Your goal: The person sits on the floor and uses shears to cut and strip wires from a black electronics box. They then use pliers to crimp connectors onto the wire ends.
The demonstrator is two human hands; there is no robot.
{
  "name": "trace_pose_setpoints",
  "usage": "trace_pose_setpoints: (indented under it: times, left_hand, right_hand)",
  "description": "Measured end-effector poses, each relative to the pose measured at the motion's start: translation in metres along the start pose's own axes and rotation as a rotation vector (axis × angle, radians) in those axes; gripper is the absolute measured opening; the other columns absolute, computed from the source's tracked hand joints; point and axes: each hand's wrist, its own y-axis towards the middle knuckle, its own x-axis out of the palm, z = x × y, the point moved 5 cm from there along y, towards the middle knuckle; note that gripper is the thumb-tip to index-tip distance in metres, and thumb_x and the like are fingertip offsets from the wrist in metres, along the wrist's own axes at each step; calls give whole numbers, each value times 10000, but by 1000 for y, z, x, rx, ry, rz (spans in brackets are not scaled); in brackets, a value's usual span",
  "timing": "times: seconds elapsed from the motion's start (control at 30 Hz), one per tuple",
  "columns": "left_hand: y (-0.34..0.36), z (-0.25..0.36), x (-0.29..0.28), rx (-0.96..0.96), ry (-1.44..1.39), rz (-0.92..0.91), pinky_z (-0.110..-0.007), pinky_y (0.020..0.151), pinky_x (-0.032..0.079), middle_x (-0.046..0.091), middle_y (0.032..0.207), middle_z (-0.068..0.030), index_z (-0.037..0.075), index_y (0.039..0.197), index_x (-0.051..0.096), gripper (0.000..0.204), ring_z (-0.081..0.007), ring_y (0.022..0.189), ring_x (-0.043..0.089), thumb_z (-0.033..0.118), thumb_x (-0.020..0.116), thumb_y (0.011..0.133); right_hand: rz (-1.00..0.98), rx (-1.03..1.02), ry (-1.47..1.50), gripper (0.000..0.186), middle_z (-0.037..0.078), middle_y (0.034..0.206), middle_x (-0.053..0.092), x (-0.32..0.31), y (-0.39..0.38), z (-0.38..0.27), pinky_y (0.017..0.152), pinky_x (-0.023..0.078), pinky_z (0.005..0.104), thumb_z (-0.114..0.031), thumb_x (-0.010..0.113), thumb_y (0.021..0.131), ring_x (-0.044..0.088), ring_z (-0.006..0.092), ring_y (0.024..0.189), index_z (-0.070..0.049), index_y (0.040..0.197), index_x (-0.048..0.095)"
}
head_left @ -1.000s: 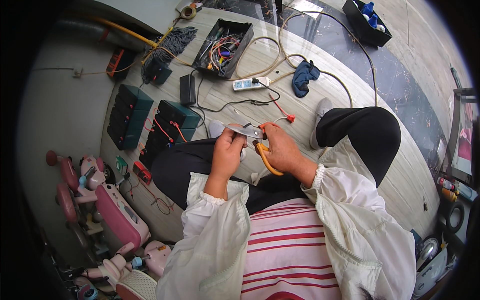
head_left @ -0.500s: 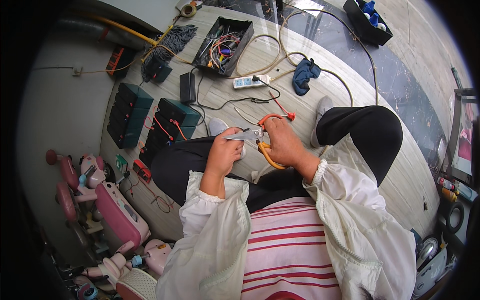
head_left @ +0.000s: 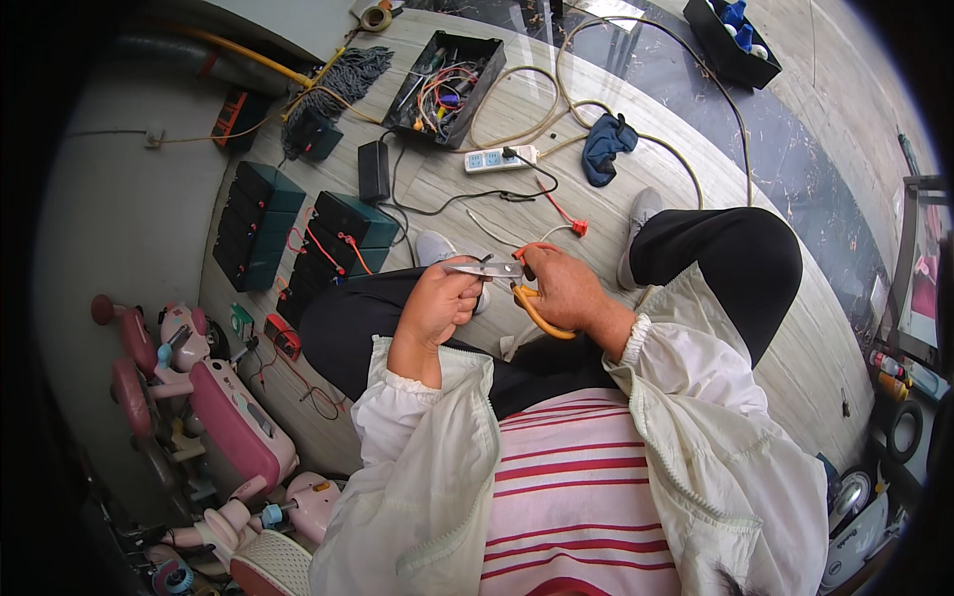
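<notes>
My right hand (head_left: 561,288) grips orange-handled scissors (head_left: 509,275), blades pointing left toward my left hand (head_left: 437,303). The left hand is closed around a thin wire end right at the blade tips; the wire itself is mostly hidden by the fingers. Both hands hover over my lap, above my black trousers (head_left: 715,258). A thin red wire with a red connector (head_left: 576,226) lies on the floor just beyond the hands.
Dark green battery blocks (head_left: 298,233) sit to the left, with a black charger (head_left: 374,171). A black box of wires (head_left: 444,76), a white power strip (head_left: 500,158) and a blue cloth (head_left: 606,146) lie farther off. Pink toy ride-ons (head_left: 214,407) crowd the lower left.
Both hands have lifted slightly and stayed together. The scissors have swung so the blades now point left into the left hand's fingers.
</notes>
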Motion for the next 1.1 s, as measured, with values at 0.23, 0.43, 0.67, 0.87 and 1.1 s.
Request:
trace_pose_setpoints:
  times: [0.23,0.43,0.67,0.87,1.1]
  left_hand:
    - [7,-6,6,109,-170,13,-184,483,335,451,665,28,61,885,524,103,-53,517,394,145,486,931]
    - [14,-4,-1,254,174,144,-212,544,391,526,709,12,21,925,567,151,-80,605,489,158,503,935]
    - [7,10,6,519,767,337,-257,673,438,597,786,-58,-7,913,606,150,-162,704,571,132,549,905]
    - [-7,24,22,848,1208,443,-404,714,436,601,839,-137,21,883,620,98,-348,807,554,66,602,798]
    - [-11,28,27,893,1288,462,-408,718,432,595,826,-119,26,877,622,95,-331,798,548,66,608,791]
  right_hand:
    - [-37,63,221,442,185,855,619,3,1,1,708,466,414,-368,665,769,599,359,826,5,975,551]
    - [-359,130,543,484,193,882,597,27,1,6,766,446,369,-447,595,857,579,325,842,18,986,558]
    - [-431,231,538,624,187,951,580,22,-4,1,800,438,360,-557,496,882,564,288,836,43,1038,556]
    - [-529,341,615,702,192,970,578,25,-8,-2,788,443,368,-626,460,870,565,290,837,43,1058,561]
    - [-365,266,488,680,224,875,603,31,-3,9,749,452,379,-590,525,854,579,301,795,76,981,577]
